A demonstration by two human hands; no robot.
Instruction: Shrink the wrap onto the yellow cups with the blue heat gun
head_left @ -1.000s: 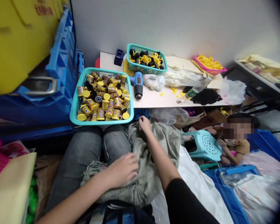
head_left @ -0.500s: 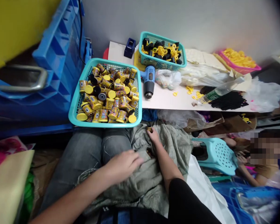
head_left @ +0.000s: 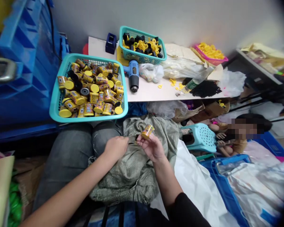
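My right hand (head_left: 150, 145) pinches a small yellow printed canister (head_left: 147, 131) just above a grey-green woven sack (head_left: 137, 167) that lies across my lap. My left hand (head_left: 115, 147) is closed on the sack's edge, close beside the right hand. In front of my knees a teal basket (head_left: 54, 114) holds several of the same yellow canisters with yellow and black caps.
A low white table (head_left: 151, 93) carries a blue heat gun (head_left: 133, 74), a second teal basket (head_left: 164, 57) of black and yellow parts, a pink tray (head_left: 223, 58), plastic bags and a bottle. Blue crates (head_left: 21, 75) stand at left. A person sits at right by a teal stool (head_left: 200, 138).
My right hand came up out of the sack with a yellow canister in its fingers. My left hand slid forward and closed on the sack's edge. The camera shifted.
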